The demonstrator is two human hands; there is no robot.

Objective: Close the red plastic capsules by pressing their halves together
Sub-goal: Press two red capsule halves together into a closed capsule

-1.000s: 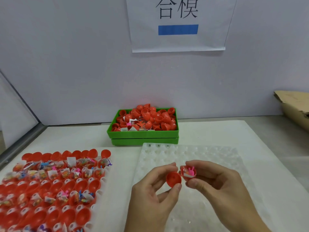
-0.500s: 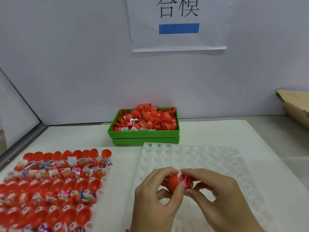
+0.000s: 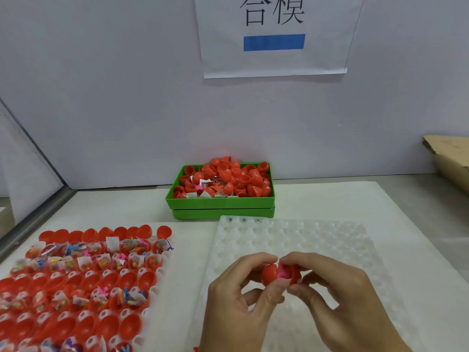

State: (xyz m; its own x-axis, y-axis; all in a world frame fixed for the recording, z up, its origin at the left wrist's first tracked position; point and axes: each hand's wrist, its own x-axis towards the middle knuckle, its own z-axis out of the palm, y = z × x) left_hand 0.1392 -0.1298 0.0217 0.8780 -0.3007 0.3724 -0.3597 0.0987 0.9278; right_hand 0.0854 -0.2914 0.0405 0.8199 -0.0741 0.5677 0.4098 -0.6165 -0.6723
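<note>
A red capsule (image 3: pixel 280 274) is held above the near part of the clear dimpled tray (image 3: pixel 330 240), which lies toward the right of the bench (image 3: pixel 330 199). Its left half is pinched between the curled fingers and thumb of the left hand (image 3: pixel 238 298); its right half is gripped the same way by the right hand (image 3: pixel 337 293). The two halves are brought rim to rim, but a pink toy (image 3: pixel 283 271) is seen in the gap between them, so the capsule is judged not yet shut.

The halves look like thin, smooth moulded plastic: light, fairly stiff, and probably slippery at the domes. A hold on the rounded backs of the two shells, with the push directed straight along the shared axis, is judged best; a skewed push would likely let one rim ride over the other. The pink toy may need tucking in first, or it could be caught in the seam.

Toward the near left corner of the bench, a filled tray (image 3: pixel 157 278) of open red halves with small packets is set. A green bin (image 3: pixel 220 201) of loose red halves stands at the far edge, by the wall.
</note>
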